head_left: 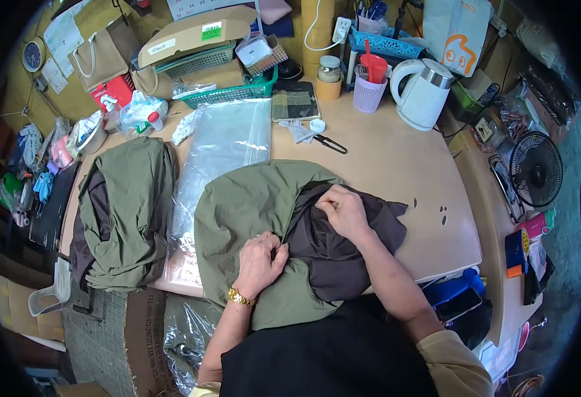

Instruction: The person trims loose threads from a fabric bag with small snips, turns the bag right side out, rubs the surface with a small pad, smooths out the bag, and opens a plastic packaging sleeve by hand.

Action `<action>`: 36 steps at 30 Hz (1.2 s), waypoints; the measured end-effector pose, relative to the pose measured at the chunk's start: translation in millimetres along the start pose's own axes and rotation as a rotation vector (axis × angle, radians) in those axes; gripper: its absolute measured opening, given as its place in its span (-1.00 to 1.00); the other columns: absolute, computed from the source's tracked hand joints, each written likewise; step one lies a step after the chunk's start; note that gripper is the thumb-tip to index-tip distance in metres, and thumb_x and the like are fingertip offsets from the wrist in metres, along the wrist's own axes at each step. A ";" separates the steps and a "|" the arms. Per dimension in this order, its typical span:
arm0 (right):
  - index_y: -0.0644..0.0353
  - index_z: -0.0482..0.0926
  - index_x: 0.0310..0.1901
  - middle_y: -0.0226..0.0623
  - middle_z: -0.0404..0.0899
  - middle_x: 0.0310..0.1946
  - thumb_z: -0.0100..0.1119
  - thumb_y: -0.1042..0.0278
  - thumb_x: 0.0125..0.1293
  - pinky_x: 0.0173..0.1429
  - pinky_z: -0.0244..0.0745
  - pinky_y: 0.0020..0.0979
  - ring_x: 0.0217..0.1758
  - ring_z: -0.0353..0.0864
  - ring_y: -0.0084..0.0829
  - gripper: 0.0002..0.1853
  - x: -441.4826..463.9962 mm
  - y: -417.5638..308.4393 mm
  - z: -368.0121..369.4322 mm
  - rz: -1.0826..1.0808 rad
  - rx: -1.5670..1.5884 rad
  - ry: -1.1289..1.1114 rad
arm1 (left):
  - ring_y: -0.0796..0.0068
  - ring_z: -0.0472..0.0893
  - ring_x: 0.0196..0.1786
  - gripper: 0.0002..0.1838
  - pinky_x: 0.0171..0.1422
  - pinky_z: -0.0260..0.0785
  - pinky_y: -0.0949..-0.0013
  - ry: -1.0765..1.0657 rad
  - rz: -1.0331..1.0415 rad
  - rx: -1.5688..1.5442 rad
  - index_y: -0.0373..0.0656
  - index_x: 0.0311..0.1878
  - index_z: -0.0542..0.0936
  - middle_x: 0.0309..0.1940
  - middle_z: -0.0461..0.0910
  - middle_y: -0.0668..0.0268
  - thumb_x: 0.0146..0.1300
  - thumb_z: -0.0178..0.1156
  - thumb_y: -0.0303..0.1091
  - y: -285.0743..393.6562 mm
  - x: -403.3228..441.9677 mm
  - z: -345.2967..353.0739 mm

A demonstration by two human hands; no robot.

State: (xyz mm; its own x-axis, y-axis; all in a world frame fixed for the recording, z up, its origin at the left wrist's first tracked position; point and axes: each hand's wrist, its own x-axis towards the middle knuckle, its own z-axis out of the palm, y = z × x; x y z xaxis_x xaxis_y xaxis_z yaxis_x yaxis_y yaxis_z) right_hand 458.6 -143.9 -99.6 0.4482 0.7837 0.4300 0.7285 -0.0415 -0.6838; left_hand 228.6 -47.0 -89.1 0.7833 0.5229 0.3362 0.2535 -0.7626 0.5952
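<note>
An olive green garment (237,198) with a dark lining (383,221) lies spread near the table's front edge. My left hand (263,261), with a gold watch at the wrist, is closed on the green fabric beside the opening. My right hand (343,210) is closed in a pinch on the dark lining, to the right of and above my left hand. Further left lies a second olive garment (128,212), folded, with dark cloth at its left side. Clear plastic sheets (227,135) lie between the two garments, partly under the nearer one.
Black thread snips (330,143) rest beyond the garment, near a dark notebook (295,101). At the back stand a white kettle (423,92), a lilac basket (370,91) with a red cup, and a green basket (237,91). A black fan (535,169) stands right.
</note>
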 end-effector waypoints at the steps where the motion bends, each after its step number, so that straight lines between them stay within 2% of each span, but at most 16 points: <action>1: 0.23 0.64 -0.27 -0.35 0.52 -0.50 0.31 0.47 0.27 -0.31 0.47 -0.40 -0.46 0.56 -0.40 -0.94 -0.6 6.5 1.5 0.053 0.130 0.088 | 0.03 0.53 -0.37 -0.74 -0.23 0.36 0.10 0.003 0.001 -0.002 -0.21 -0.50 0.46 -0.51 0.48 0.13 0.20 0.26 -0.29 -0.4 0.2 0.2; 2: 0.23 0.64 -0.27 -0.35 0.52 -0.50 0.31 0.47 0.27 -0.31 0.47 -0.40 -0.46 0.56 -0.40 -0.94 -0.3 13.8 1.3 0.050 0.128 0.086 | 0.03 0.53 -0.37 -0.74 -0.23 0.36 0.10 0.010 0.010 -0.001 -0.20 -0.50 0.46 -0.51 0.48 0.13 0.20 0.26 -0.29 -0.7 -0.2 0.3; 4: 0.23 0.61 -0.31 -0.53 0.45 -0.56 0.21 0.49 0.36 -0.42 0.36 -0.53 -0.53 0.45 -0.61 -0.93 4.6 21.6 -6.0 0.334 0.487 0.260 | 0.04 0.53 -0.37 -0.73 -0.23 0.36 0.11 0.021 0.017 0.001 -0.20 -0.51 0.46 -0.51 0.48 0.13 0.20 0.26 -0.29 -1.6 -1.0 0.7; 6: 0.21 0.60 -0.33 -0.61 0.45 -0.53 0.19 0.48 0.41 -0.43 0.32 -0.60 -0.50 0.41 -0.73 -0.89 5.7 27.0 -24.4 0.407 0.783 0.363 | 0.05 0.53 -0.39 -0.73 -0.23 0.37 0.11 0.035 0.025 -0.004 -0.20 -0.51 0.46 -0.52 0.47 0.14 0.20 0.27 -0.29 -2.5 -1.8 1.1; 8: 0.21 0.59 -0.32 -0.58 0.49 -0.51 0.20 0.51 0.40 -0.40 0.33 -0.60 -0.48 0.42 -0.75 -0.90 3.7 31.3 -30.0 0.387 0.852 0.326 | 0.06 0.52 -0.40 -0.73 -0.24 0.37 0.12 0.046 0.027 -0.014 -0.20 -0.51 0.47 -0.53 0.47 0.14 0.19 0.27 -0.29 -1.3 -2.3 0.6; 11: 0.28 0.64 -0.28 -0.54 0.54 -0.46 0.25 0.52 0.34 -0.27 0.41 -0.59 -0.39 0.48 -0.73 -0.96 -2.8 5.2 -25.0 0.162 0.438 0.080 | 0.06 0.52 -0.41 -0.74 -0.26 0.37 0.12 0.052 0.028 -0.022 -0.20 -0.50 0.47 -0.53 0.47 0.14 0.19 0.28 -0.29 -1.6 -1.6 1.0; 14: 0.22 0.68 -0.23 -0.32 0.58 -0.28 0.39 0.48 0.20 -0.17 0.50 -0.41 -0.24 0.59 -0.42 -0.88 -3.8 -17.0 -27.2 -0.012 0.157 -0.132 | 0.07 0.52 -0.42 -0.74 -0.28 0.36 0.13 0.050 0.020 -0.018 -0.21 -0.50 0.48 -0.54 0.46 0.14 0.19 0.28 -0.29 -0.4 -1.5 0.3; 15: 0.22 0.68 -0.23 -0.32 0.58 -0.28 0.39 0.48 0.20 -0.17 0.50 -0.41 -0.24 0.59 -0.42 -0.88 -3.8 -18.5 -25.9 -0.011 0.160 -0.136 | 0.07 0.52 -0.42 -0.74 -0.29 0.36 0.13 0.048 0.021 -0.017 -0.21 -0.50 0.48 -0.54 0.46 0.14 0.19 0.29 -0.29 -0.3 -2.0 -0.5; 17: 0.15 0.70 -0.21 -0.27 0.59 -0.27 0.43 0.45 0.13 -0.03 0.50 -0.28 -0.14 0.57 -0.23 -0.82 -3.2 -19.1 -24.0 0.015 0.050 -0.165 | 0.07 0.52 -0.43 -0.74 -0.29 0.36 0.12 0.049 0.023 -0.019 -0.21 -0.50 0.48 -0.54 0.46 0.14 0.19 0.29 -0.29 -1.6 -1.8 0.5; 18: 0.15 0.70 -0.21 -0.27 0.59 -0.27 0.43 0.45 0.13 -0.03 0.50 -0.28 -0.14 0.57 -0.23 -0.82 -4.0 -17.1 -22.7 0.017 0.052 -0.165 | 0.07 0.51 -0.43 -0.74 -0.28 0.36 0.12 0.050 0.029 -0.024 -0.20 -0.50 0.48 -0.54 0.46 0.15 0.19 0.29 -0.29 -2.0 -1.5 1.0; 20: 0.18 0.70 -0.22 -0.27 0.59 -0.26 0.42 0.43 0.10 0.08 0.46 -0.23 -0.10 0.55 -0.19 -0.81 -6.9 -11.9 -19.7 -0.144 -0.146 -0.203 | 0.07 0.51 -0.43 -0.74 -0.29 0.35 0.12 0.049 0.024 -0.016 -0.21 -0.50 0.48 -0.54 0.45 0.15 0.19 0.29 -0.29 -0.8 -0.9 0.5; 24: 0.23 0.71 -0.22 -0.26 0.61 -0.31 0.44 0.44 0.06 0.03 0.45 -0.24 -0.15 0.56 -0.19 -0.78 -7.1 -13.6 -19.5 -0.118 -0.107 -0.153 | 0.06 0.49 -0.44 -0.73 -0.30 0.34 0.12 0.048 0.014 -0.031 -0.21 -0.50 0.47 -0.54 0.45 0.15 0.20 0.29 -0.29 -1.1 -1.3 0.8; 27: 0.22 0.73 -0.21 -0.26 0.59 -0.30 0.42 0.44 0.09 0.06 0.45 -0.23 -0.15 0.55 -0.19 -0.79 -11.0 -12.3 -21.9 -0.190 -0.101 -0.157 | 0.06 0.49 -0.44 -0.73 -0.30 0.33 0.11 0.046 0.003 -0.036 -0.21 -0.50 0.46 -0.54 0.45 0.15 0.20 0.29 -0.29 -0.7 -1.5 0.5; 33: 0.26 0.73 -0.17 -0.22 0.58 -0.18 0.37 0.47 0.13 0.09 0.49 -0.26 -0.11 0.57 -0.18 -0.79 -9.3 -21.6 -35.5 -0.170 -0.201 -0.286 | 0.06 0.49 -0.44 -0.73 -0.30 0.33 0.12 0.048 0.021 -0.035 -0.22 -0.50 0.47 -0.54 0.45 0.15 0.20 0.28 -0.29 -1.9 -0.9 0.8; 36: 0.26 0.73 -0.15 -0.19 0.56 -0.18 0.34 0.46 0.17 0.15 0.45 -0.22 -0.03 0.55 -0.18 -0.79 -6.4 -19.8 -40.9 -0.082 -0.091 -0.402 | 0.06 0.50 -0.43 -0.74 -0.30 0.33 0.12 0.036 0.008 -0.036 -0.22 -0.50 0.48 -0.54 0.45 0.15 0.20 0.28 -0.29 -2.7 -1.0 1.1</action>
State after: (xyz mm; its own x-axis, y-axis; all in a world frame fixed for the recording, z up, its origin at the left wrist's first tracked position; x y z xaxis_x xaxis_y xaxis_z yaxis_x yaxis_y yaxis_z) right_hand 462.6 -173.4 -64.7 0.1623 0.9654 0.2042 0.8042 -0.0095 -0.5943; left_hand 227.7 -45.9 -91.8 0.7643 0.5303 0.3668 0.2261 -0.7532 0.6177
